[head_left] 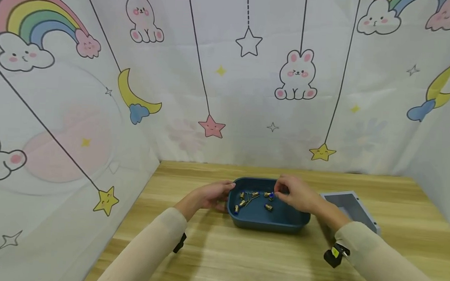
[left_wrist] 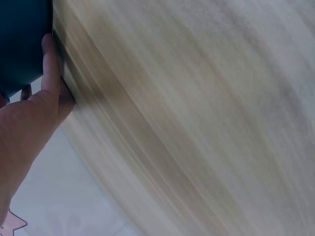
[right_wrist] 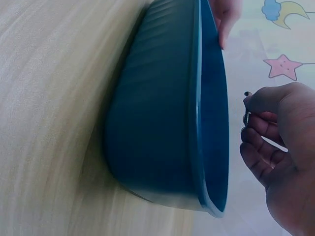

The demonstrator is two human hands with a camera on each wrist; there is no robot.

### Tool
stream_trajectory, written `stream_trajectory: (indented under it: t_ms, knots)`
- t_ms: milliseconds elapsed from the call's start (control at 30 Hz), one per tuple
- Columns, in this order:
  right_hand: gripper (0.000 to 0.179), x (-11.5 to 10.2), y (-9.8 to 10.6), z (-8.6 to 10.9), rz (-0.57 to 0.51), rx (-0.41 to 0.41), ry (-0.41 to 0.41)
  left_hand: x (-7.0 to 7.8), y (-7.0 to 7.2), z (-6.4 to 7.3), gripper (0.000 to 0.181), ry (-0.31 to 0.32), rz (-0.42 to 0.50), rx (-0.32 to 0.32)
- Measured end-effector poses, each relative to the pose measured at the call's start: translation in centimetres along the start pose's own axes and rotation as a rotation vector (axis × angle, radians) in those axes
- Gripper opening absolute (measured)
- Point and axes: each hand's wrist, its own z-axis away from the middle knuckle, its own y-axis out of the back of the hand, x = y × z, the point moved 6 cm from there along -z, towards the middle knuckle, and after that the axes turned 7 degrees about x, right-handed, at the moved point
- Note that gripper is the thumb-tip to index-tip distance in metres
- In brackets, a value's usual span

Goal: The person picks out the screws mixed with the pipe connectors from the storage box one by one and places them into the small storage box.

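Observation:
A dark blue plastic bin (head_left: 268,226) stands on the table with several small brass fittings with blue ends (head_left: 269,207) and a few thin metal pieces (head_left: 249,199) inside. My left hand (head_left: 216,194) holds the bin's left end, one fingertip at the rim and other fingers lower against the wall. Over the bin's right half, my right hand (head_left: 296,194) pinches a small metal piece (right_wrist: 247,119) between thumb and fingers, above the rim. Its exact kind is mostly hidden by the fingertips. In the right wrist view that hand (right_wrist: 280,132) is apart from the bin.
A grey box (head_left: 352,204), partly behind the right forearm, sits on the wooden table (head_left: 220,257) to the right of the bin. White cloth (head_left: 249,95) printed with cartoon rabbits and stars stands behind the table and along its sides.

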Motion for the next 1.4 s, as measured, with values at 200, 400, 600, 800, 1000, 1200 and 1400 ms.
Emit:
stream_trajectory:
  t_ms: [200,400,600,800,1000,1200,1400]
  knots:
    - [0.012,0.2,0.3,0.4,-0.016,0.006,-0.009,-0.4,-0.2,-0.1,0.055,0.001,0.002,0.004]
    - [0.011,0.5,1.1,0.7,-0.027,-0.010,-0.009,-0.3,-0.5,-0.1,0.057,0.002,0.005,0.004]
    - [0.009,0.5,2.1,0.8,-0.016,0.001,0.001,-0.2,-0.2,-0.1,0.056,-0.005,-0.004,0.017]
    - [0.013,0.6,3.1,1.4,0.023,0.008,0.001,-0.2,0.1,0.0,0.054,-0.001,-0.005,0.025]
    - [0.016,1.2,4.3,2.0,0.030,0.010,0.002,-0.2,0.0,0.0,0.056,0.002,-0.002,0.021]
    - [0.015,2.4,5.3,2.6,0.051,0.033,-0.007,-0.2,-0.2,0.1,0.057,0.005,-0.004,0.011]
    - [0.014,3.3,6.3,3.3,0.064,0.073,0.019,-0.2,-0.1,0.1,0.057,0.000,-0.014,0.011]
